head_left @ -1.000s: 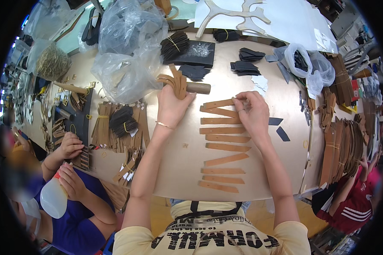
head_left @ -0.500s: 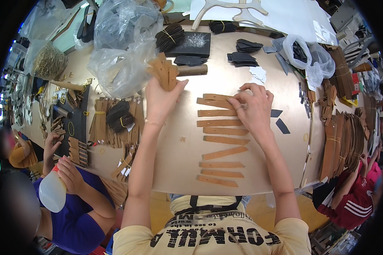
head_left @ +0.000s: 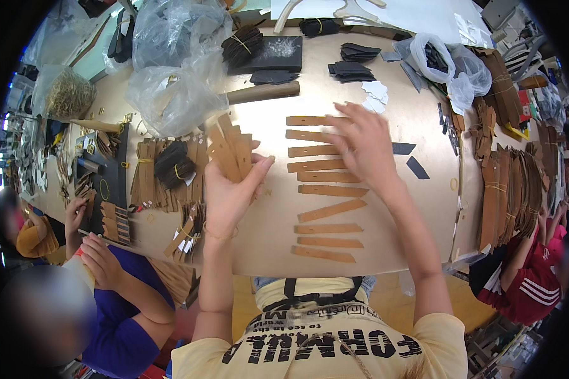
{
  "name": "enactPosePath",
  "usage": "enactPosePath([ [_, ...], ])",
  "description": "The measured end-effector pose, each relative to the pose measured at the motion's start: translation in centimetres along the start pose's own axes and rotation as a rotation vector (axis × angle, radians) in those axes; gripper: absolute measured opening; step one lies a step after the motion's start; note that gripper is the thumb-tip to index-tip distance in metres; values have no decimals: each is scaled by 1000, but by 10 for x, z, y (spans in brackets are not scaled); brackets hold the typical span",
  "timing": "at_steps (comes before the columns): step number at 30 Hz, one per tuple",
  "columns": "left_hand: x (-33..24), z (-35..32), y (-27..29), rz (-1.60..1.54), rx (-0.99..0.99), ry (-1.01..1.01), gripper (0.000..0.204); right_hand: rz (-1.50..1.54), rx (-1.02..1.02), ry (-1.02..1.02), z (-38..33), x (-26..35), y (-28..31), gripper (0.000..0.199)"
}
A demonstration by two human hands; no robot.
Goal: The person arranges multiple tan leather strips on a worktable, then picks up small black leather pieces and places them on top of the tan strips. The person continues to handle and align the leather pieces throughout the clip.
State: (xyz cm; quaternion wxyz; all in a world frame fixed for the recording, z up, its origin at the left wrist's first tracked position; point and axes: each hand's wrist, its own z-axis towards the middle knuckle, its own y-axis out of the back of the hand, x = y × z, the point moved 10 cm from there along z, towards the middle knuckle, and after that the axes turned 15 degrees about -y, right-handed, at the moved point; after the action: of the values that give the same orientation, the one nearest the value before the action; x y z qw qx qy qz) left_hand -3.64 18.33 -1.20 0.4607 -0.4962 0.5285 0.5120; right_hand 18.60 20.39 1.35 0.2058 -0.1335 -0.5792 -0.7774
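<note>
My left hand is closed round a fanned stack of tan leather strips, held a little above the table left of a laid-out column. My right hand, slightly blurred, hovers over the right ends of the upper strips with its fingers stretched and apart; no strip shows in its grip. Below and beside it, several tan leather strips lie crosswise in a spaced column, one tilted. The upper strips' right ends are partly hidden by my fingers.
Two black pieces lie right of my right hand. Bundled brown strips lie left, more bundles right. Farther back are a wooden stick, a black block and plastic bags. Co-workers sit at both sides.
My left hand has come nearer with its stack. My right hand has let go of the farthest strip, which now lies apart from the one below it, and its fingers have spread.
</note>
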Motion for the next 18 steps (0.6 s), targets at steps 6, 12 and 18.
enactPosePath([
  [6, -2, -32, 15, -66, -36, 8, 33, -175, 532, 70, -89, 26, -43, 67],
  [12, 4, -43, 16, -98, -32, 7, 33, -160, 568, 126, -102, 31, -60, 74],
  [18, -1, -47, 9, -104, -26, -4, 33, -190, 474, 110, -86, 30, -48, 74],
])
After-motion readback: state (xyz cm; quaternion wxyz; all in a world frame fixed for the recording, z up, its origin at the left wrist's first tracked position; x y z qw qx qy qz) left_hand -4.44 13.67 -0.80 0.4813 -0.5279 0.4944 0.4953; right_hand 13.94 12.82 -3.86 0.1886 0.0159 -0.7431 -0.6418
